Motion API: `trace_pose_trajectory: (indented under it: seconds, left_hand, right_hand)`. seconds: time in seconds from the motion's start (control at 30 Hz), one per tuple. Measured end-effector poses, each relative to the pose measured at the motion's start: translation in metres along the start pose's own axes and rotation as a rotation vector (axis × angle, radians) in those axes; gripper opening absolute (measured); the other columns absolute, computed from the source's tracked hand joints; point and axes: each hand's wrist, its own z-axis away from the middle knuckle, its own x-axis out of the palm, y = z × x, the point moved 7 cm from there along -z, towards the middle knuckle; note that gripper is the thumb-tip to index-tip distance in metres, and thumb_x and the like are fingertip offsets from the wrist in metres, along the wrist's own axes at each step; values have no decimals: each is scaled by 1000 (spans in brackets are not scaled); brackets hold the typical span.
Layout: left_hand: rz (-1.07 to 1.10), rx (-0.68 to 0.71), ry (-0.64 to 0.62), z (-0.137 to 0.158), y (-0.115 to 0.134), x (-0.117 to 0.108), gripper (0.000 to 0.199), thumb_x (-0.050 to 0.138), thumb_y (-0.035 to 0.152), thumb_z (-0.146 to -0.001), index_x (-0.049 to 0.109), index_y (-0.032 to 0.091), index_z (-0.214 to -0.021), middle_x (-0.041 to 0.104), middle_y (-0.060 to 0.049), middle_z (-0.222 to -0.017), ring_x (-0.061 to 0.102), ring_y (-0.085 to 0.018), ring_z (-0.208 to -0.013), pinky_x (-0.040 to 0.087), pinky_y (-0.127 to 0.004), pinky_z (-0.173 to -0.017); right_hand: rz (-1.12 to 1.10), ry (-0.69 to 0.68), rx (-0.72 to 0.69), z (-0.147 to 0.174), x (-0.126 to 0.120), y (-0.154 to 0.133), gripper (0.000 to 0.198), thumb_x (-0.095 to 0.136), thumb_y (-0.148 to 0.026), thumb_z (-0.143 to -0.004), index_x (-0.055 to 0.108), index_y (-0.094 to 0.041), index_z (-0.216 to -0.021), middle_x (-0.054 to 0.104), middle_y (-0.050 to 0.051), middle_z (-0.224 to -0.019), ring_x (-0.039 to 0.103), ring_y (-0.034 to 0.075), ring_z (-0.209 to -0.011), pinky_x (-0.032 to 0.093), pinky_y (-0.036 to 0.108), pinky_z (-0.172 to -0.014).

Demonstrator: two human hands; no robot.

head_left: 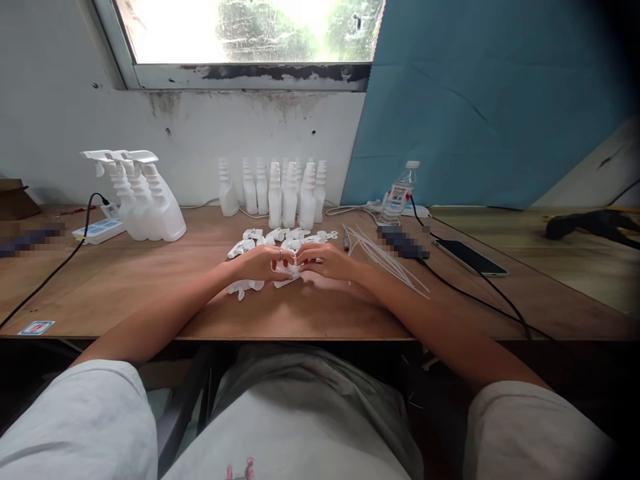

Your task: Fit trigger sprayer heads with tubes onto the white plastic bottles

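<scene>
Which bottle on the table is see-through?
The clear bottle standing in front of the blue sheet, right of all the others. The spray-topped bottles on the left and the bare-necked bottles in the middle are white.

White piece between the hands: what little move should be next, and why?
Maybe the left hand should steady the white piece while the right hand adjusts it, because both hands curl close around it, with more white parts lying nearby.

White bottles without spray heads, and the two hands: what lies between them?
In the head view, loose white trigger spray heads lie between these white bottles and the left hand and right hand.
</scene>
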Motion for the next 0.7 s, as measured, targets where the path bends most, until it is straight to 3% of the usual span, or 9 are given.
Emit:
trace_pose_trajectory:
  seconds: [0.27, 0.33, 0.43, 0.57, 0.7]
  left_hand:
    - [98, -77, 24, 0, -5, 2, 30, 65, 42, -79, 67, 21, -100, 69, -1, -86, 64, -14, -77, 51, -24, -73]
    - [128, -91, 14, 0, -8, 4, 30, 64, 41, -80, 64, 20, -102, 70, -2, -90, 65, -14, -77, 52, -25, -74]
    - [150, -86, 7, -1, -9, 6, 32, 63, 40, -80, 61, 19, -104, 70, -4, -96, 65, -14, -80, 52, -27, -76]
    - [109, -61, -1, -1, -6, 7, 32, 61, 40, -83, 61, 21, -108, 70, -4, -97, 64, -15, -79, 51, -27, -76]
    - [-2, -60, -14, 1, -4, 6, 33, 59, 41, -85, 61, 22, -111, 71, -4, -100, 65, -15, -78, 49, -27, -75]
  right_hand:
    - [-69, -15, 51, -2, -3, 2, 16, 57, -29, -93, 69, -19, -94, 69, 8, -98, 64, 17, -88, 51, 29, -78]
    - [-54, 38, 132, 1, -15, 13, 19, 55, -30, -93, 68, -19, -102, 70, 7, -102, 64, 16, -89, 52, 27, -75]
    - [188, 76, 261, 12, -43, 39, 24, 49, -26, -92, 68, -17, -105, 70, 9, -103, 64, 17, -84, 50, 27, -72]
    - [541, -165, 534, 43, -71, 93, 22, 52, -10, -81, 71, -16, -89, 72, 9, -95, 64, 20, -84, 45, 28, -74]
    - [487, -329, 760, 74, -79, 131, 30, 54, -2, -70, 69, -17, -92, 72, 8, -95, 64, 20, -82, 44, 25, -67]
